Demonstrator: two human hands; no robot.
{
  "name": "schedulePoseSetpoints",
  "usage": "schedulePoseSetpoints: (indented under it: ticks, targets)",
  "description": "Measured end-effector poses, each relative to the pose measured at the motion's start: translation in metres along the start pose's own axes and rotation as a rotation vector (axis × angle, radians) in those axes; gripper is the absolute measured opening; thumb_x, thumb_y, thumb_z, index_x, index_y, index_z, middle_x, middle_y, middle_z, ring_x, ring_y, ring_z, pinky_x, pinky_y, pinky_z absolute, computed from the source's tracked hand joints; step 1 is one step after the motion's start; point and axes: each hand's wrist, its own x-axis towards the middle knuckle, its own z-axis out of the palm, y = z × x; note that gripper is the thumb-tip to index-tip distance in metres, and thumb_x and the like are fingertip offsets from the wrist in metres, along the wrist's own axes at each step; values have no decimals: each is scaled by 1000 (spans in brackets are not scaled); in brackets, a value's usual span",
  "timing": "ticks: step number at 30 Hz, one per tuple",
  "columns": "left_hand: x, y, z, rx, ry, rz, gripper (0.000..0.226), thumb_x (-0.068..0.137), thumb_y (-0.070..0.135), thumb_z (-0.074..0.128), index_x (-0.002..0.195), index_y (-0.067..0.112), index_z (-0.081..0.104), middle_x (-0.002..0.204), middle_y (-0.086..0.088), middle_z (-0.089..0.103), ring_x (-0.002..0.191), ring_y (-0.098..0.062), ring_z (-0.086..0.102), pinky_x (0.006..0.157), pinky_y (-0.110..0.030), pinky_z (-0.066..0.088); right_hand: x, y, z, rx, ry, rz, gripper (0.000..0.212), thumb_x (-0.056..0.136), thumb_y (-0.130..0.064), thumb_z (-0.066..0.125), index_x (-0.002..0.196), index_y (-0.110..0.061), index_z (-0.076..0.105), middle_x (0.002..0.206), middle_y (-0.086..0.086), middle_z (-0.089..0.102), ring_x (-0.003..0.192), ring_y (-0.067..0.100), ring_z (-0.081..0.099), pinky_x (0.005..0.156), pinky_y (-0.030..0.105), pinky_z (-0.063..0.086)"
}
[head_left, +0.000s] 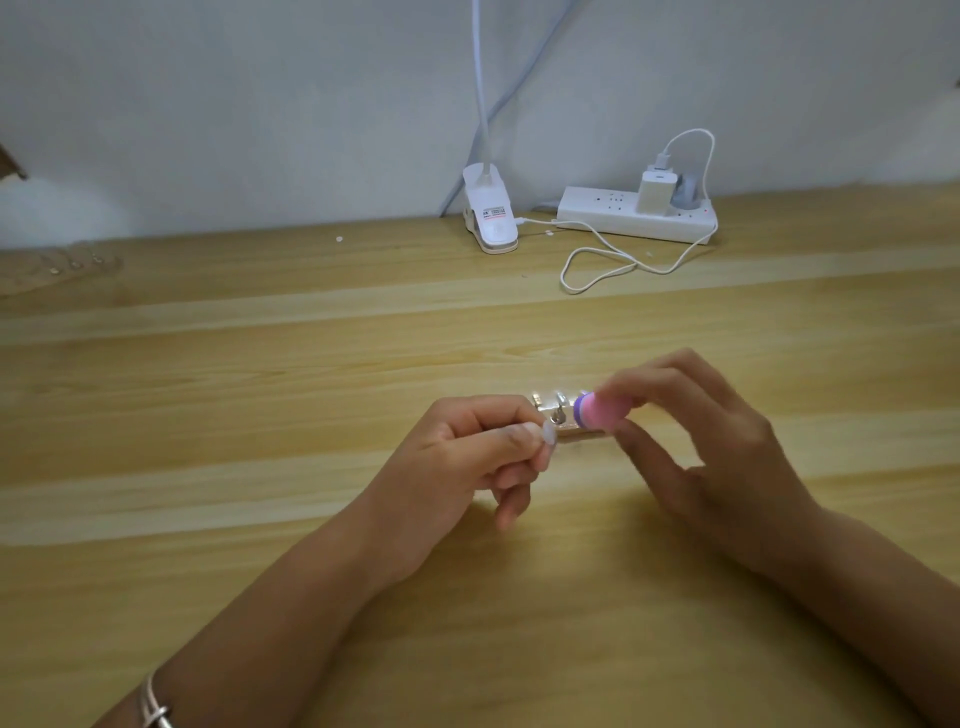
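Observation:
My right hand (711, 441) holds a small pink cylinder with a purple band (597, 411) between thumb and fingertips, tilted with the purple end toward the left. My left hand (467, 457) pinches a tiny pale, translucent piece (548, 432) between thumb and forefinger, a short gap left of the cylinder. On the wooden table (260, 389) just behind and between both hands lies a clear packet with small metal parts (558, 415), partly hidden by the fingers and washed out by glare.
A white clip-on lamp base (491, 218) stands at the table's back edge, its neck rising out of view. A white power strip (634, 215) with a charger and looped cable (602, 265) lies to its right. A wall runs behind.

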Motion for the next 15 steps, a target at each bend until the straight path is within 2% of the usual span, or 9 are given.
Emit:
schedulePoseSetpoints:
  ticks: [2,4,6,8,10,12,15]
  targets:
    - [1,-1,0,10,-8,4,20,88,7,49,73,1,59,56,1,44,50,-11,39,46,-22,42,0,-9,3,33,37,-35,24,94,0,64,113,-14,65,101,7,66,97,15,63,95,25,48]
    - [0,-3,1,20,-12,6,21,88,9,50,73,4,64,58,-15,39,50,-16,42,46,-22,42,-5,-22,11,37,2,-122,21,96,-2,63,112,-15,68,104,9,67,100,16,63,105,20,38]
    - [-1,-4,1,29,-24,15,21,89,9,50,74,5,64,58,-13,39,50,-16,43,48,-22,42,-6,-23,10,27,-24,-153,21,96,0,62,110,-13,72,104,10,67,100,16,63,106,19,36]
    - [-1,-3,-2,55,-32,24,21,92,9,48,76,1,60,57,4,42,50,-13,43,50,-23,43,-1,-14,3,16,12,-103,21,96,-1,63,112,-14,67,102,9,68,101,10,63,102,18,42]
    - [0,-3,-4,100,-25,30,22,94,11,47,77,2,59,58,12,43,50,-11,45,51,-24,44,3,-8,-2,12,70,-49,28,92,2,67,113,-16,64,101,6,66,99,8,62,96,19,47]
    - [0,-3,-4,132,-10,31,23,94,14,48,78,5,61,59,12,46,50,-13,48,53,-24,43,2,-14,1,44,81,-65,25,94,-1,66,113,-16,67,103,4,66,103,8,63,97,18,45]
    - [0,-4,-2,140,-15,22,22,94,15,50,79,7,63,61,5,50,52,-17,50,55,-25,43,-3,-20,8,53,6,-161,21,97,-3,62,113,-15,69,105,7,68,104,12,63,104,19,39]
